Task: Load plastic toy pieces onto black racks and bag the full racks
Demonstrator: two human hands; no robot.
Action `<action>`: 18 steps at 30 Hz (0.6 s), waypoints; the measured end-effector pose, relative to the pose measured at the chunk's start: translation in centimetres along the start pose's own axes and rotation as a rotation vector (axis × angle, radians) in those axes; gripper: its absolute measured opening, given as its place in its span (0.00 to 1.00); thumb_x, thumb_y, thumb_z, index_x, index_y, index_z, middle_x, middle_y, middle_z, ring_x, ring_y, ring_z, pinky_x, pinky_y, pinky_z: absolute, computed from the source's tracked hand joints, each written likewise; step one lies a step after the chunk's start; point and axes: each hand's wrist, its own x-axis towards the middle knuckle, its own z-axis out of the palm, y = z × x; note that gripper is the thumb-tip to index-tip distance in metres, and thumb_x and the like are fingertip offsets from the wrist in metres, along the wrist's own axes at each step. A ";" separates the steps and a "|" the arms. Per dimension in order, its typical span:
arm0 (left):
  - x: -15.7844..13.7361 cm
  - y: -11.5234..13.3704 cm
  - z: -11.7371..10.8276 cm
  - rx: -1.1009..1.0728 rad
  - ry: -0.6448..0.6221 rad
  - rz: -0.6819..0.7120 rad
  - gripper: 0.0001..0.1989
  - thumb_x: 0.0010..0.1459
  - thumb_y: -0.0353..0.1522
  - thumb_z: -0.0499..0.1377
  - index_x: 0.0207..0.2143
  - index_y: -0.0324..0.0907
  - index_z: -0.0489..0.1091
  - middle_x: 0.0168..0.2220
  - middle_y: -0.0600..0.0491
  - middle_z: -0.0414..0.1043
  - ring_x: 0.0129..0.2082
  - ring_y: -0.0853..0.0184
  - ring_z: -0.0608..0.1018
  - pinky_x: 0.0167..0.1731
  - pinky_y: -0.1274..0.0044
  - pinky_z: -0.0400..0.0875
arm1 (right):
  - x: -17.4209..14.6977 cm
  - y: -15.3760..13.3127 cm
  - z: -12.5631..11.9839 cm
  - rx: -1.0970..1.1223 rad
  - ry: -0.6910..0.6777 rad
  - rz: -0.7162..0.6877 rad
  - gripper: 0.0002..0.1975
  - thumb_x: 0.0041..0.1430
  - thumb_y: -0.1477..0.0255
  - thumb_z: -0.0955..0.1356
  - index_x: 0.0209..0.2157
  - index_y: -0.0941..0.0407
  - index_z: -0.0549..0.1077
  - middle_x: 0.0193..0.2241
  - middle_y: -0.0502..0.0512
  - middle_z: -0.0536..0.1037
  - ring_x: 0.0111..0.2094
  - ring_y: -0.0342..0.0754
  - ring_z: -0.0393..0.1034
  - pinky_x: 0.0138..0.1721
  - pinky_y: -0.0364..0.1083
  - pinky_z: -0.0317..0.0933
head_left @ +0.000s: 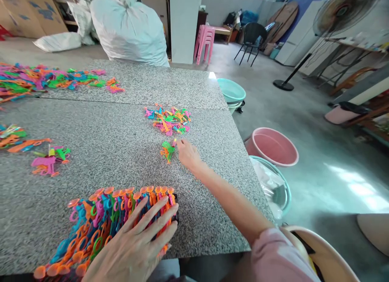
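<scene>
This looks like a small workshop: a speckled stone worktop (pixel 206 160) carries heaps of bright plastic pieces (pixel 170 120), with a close-packed row of similar pieces (pixel 94 223) along its near edge. Bulk storage surrounds it, with a bulging white sack (pixel 130 28) behind the worktop, cardboard boxes (pixel 33 10) beyond, and a pink tub (pixel 275 146) and a turquoise basin (pixel 231 90) at the side. The bare grey floor (pixel 306 184), pedestal fan (pixel 343 10), stacked pink stools (pixel 205 41), black chair (pixel 254 34) and cluttered side table (pixel 358 45) add to the plain working-room look.
</scene>
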 end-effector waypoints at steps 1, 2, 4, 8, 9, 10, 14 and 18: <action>0.0 0.0 -0.1 0.000 0.003 0.006 0.17 0.70 0.37 0.47 0.48 0.51 0.75 0.60 0.60 0.69 0.65 0.65 0.62 0.70 0.67 0.34 | 0.4 0.3 -0.2 -0.064 0.016 -0.070 0.16 0.64 0.84 0.60 0.48 0.58 0.71 0.52 0.67 0.72 0.52 0.56 0.69 0.45 0.50 0.67; 0.1 -0.1 -0.2 0.002 0.004 0.012 0.17 0.70 0.37 0.47 0.48 0.51 0.75 0.60 0.60 0.70 0.65 0.65 0.62 0.70 0.66 0.34 | 1.1 0.7 -0.3 -0.122 0.017 -0.159 0.16 0.64 0.85 0.59 0.47 0.59 0.72 0.55 0.68 0.70 0.54 0.57 0.67 0.46 0.51 0.67; 0.2 0.0 -0.5 0.004 -0.008 0.010 0.17 0.70 0.36 0.47 0.48 0.52 0.75 0.60 0.60 0.69 0.65 0.65 0.61 0.70 0.67 0.34 | 3.1 1.4 -0.7 -0.196 -0.024 -0.369 0.14 0.65 0.84 0.59 0.42 0.60 0.74 0.55 0.68 0.70 0.55 0.57 0.66 0.50 0.53 0.66; 0.5 0.3 -1.2 -0.033 -0.058 -0.044 0.16 0.70 0.35 0.48 0.49 0.50 0.75 0.61 0.59 0.69 0.65 0.67 0.62 0.70 0.68 0.36 | 4.6 2.5 -1.3 -0.121 -0.089 -0.493 0.13 0.65 0.84 0.59 0.35 0.59 0.74 0.44 0.64 0.77 0.46 0.52 0.70 0.50 0.51 0.64; 0.5 0.4 -1.3 -0.043 -0.068 -0.055 0.17 0.70 0.34 0.47 0.49 0.49 0.75 0.61 0.58 0.69 0.65 0.66 0.62 0.70 0.68 0.37 | 3.7 2.8 -1.4 -0.049 -0.072 -0.437 0.12 0.64 0.84 0.60 0.36 0.59 0.74 0.43 0.63 0.77 0.44 0.51 0.70 0.47 0.49 0.64; 0.5 0.4 -1.3 -0.053 -0.075 -0.058 0.18 0.70 0.34 0.46 0.49 0.48 0.75 0.61 0.57 0.69 0.65 0.66 0.62 0.70 0.67 0.38 | 2.1 2.9 -1.4 0.043 -0.041 -0.353 0.10 0.63 0.83 0.62 0.36 0.60 0.74 0.41 0.61 0.78 0.41 0.49 0.71 0.45 0.47 0.64; 0.4 0.4 -1.4 -0.099 -0.091 -0.035 0.19 0.71 0.34 0.45 0.50 0.45 0.75 0.61 0.55 0.69 0.66 0.63 0.62 0.70 0.65 0.39 | -8.6 1.7 -0.5 0.513 -0.017 0.019 0.03 0.58 0.76 0.67 0.34 0.59 0.74 0.27 0.50 0.77 0.27 0.42 0.70 0.32 0.41 0.63; 0.6 0.2 -1.5 -0.125 -0.098 -0.045 0.18 0.71 0.35 0.47 0.52 0.45 0.74 0.62 0.54 0.68 0.67 0.62 0.61 0.70 0.63 0.42 | -18.5 -1.8 1.6 0.807 -0.105 0.200 0.02 0.56 0.73 0.69 0.31 0.56 0.76 0.25 0.48 0.78 0.24 0.42 0.71 0.28 0.40 0.63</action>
